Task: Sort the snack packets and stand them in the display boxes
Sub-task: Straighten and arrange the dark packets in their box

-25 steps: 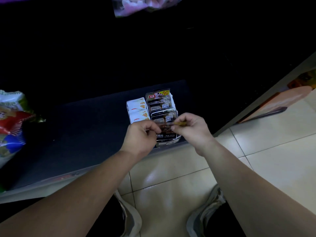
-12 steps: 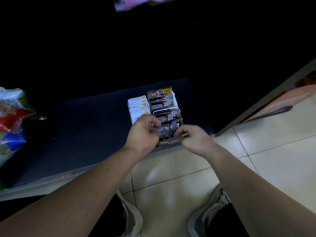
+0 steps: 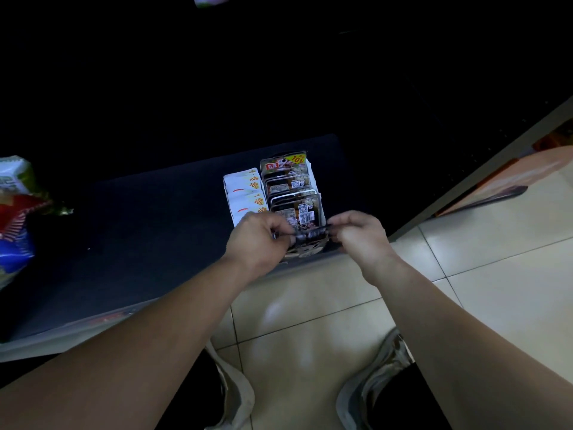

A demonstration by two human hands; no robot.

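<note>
Both ends of a dark snack packet are in the grip: the left hand pinches its left end between curled fingers and thumb, and the right hand pinches the right end the same way. Each grip is clamped on the packet, which spans the gap between them. It sits at the near end of the display box, just in front of a row of like dark packets standing one behind another, away from the grip. The hands hide how deep its lower edge has gone.

To do this well, I would keep the two pinches level so the packet goes down square, lower edge first. Then lean its top back against the packet behind before letting go. Released early, it may well flop forward over the box front.

Just left of the grip stands a row of white packets, so keep the left knuckles from nudging those. The box stands near the front edge of a dark shelf, with colourful bags far to the left of the grip and pale floor tiles on its near side
</note>
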